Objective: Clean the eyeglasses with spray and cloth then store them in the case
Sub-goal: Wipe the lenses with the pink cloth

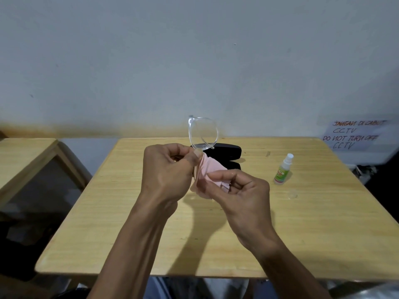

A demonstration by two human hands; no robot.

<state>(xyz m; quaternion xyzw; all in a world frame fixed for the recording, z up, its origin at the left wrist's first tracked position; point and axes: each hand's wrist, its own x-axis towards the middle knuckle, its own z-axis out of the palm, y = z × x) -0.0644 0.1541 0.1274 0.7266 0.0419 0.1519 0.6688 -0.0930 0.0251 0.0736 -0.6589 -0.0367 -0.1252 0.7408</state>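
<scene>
Head view: a pair of clear-framed eyeglasses [203,132] is held upright above the far middle of a light wooden table [129,223], one lens ring standing free over the hands. The lower part of the frame is gripped by the left hand [166,171], whose fingers are curled inward with the thumb pressed toward the fingertips. A pink cloth [207,173] is bunched between the two hands; its upper end is seen at the left thumb, against the lower part of the glasses, and its lower end is pinched by the curled fingers and thumb of the right hand [241,195]. Whether the second lens is wrapped inside the cloth cannot be told. An open black case [224,149] is seen on the table directly behind the hands, partly hidden by them, its two halves lying one behind the other. A small spray bottle [283,169] with a white nozzle and a green label is standing upright on the right side of the table, well apart from the case. A small clear cap [293,194] is lying on the table just in front of the bottle. A handwritten paper sign [354,134] is seen at the right beyond the table.
</scene>
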